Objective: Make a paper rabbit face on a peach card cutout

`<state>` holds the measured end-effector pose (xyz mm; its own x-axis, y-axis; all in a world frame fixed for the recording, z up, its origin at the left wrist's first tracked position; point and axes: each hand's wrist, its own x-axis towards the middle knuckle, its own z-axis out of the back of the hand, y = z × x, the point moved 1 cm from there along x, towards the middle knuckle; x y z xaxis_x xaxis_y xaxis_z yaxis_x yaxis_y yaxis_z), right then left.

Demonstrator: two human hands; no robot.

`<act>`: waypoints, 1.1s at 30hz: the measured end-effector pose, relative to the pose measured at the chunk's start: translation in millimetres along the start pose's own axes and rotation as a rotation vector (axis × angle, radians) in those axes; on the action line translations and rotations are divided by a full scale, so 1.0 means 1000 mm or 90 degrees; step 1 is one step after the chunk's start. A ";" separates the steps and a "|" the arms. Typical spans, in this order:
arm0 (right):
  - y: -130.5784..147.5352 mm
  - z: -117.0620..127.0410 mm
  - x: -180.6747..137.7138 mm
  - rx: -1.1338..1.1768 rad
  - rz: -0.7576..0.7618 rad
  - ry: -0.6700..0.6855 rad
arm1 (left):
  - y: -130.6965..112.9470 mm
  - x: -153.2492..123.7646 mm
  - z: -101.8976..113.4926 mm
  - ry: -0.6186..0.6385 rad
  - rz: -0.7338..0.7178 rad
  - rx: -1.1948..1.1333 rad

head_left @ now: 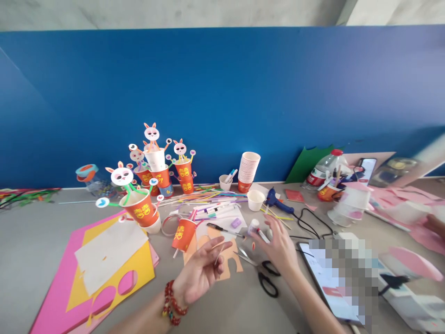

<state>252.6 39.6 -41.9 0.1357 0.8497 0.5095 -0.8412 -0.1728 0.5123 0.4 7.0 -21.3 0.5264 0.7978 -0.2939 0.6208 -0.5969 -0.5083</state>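
Observation:
My left hand (205,266), palm turned up and a red bead bracelet at its wrist, pinches a small thin pale piece (219,255) between thumb and fingers. What that piece is I cannot make out. To the right, my right hand (280,243) has its fingers apart over a white marker with a red end (263,235) and a small white bottle (253,226). Whether it touches them is unclear. Between the hands lie black-handled scissors (267,283), a black pen (225,230) and cut orange paper (227,266). An orange cup (184,234) lies tilted beyond my left hand.
Rabbit-faced paper cups (137,208) stand at the left back, behind pink and yellow sheets (146,260). A cup stack (249,169), a blue glue gun (276,201) with its cord and a tablet (327,283) are on the right. Another person's hand (436,225) shows at the right edge.

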 end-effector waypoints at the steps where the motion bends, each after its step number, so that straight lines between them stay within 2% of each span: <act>1: 0.007 0.007 -0.003 0.009 0.020 -0.044 | 0.001 -0.001 -0.001 0.014 0.014 -0.023; 3: 0.025 0.020 -0.010 0.064 0.058 -0.078 | 0.003 -0.001 -0.004 0.031 0.039 -0.063; 4: 0.035 0.024 -0.014 0.107 0.083 -0.066 | 0.005 -0.001 -0.005 0.037 0.049 -0.081; 6: 0.057 0.026 -0.023 0.214 0.121 0.036 | 0.007 -0.001 -0.008 0.052 0.064 -0.117; 9: 0.081 0.019 -0.034 0.406 0.084 0.176 | 0.011 -0.001 -0.012 0.075 0.069 -0.154; 13: 0.092 0.005 -0.042 0.501 0.012 0.190 | 0.016 0.000 -0.010 0.061 0.075 -0.136; 17: 0.091 -0.002 -0.048 0.497 -0.022 0.187 | 0.024 0.001 -0.002 0.048 0.091 -0.096; 20: 0.088 -0.004 -0.055 0.507 -0.060 0.169 | 0.026 -0.001 0.006 0.037 0.074 0.008; 25: 0.079 -0.010 -0.066 0.479 -0.117 0.154 | 0.018 -0.004 0.019 -0.036 -0.109 0.302; 28: 0.069 -0.010 -0.066 0.459 -0.119 0.201 | 0.012 -0.003 0.021 -0.064 -0.140 0.457; 31: 0.044 -0.001 -0.055 0.337 -0.066 0.229 | 0.008 0.001 0.019 -0.076 -0.138 0.487; 33: 0.023 0.007 -0.044 0.143 -0.020 0.207 | 0.006 0.003 0.019 -0.080 -0.139 0.480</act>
<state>231.0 -5.2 -48.0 -0.0431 0.9634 0.2646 -0.6984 -0.2184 0.6815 -5.1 7.1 -40.4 0.3411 0.9206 -0.1901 0.1176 -0.2425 -0.9630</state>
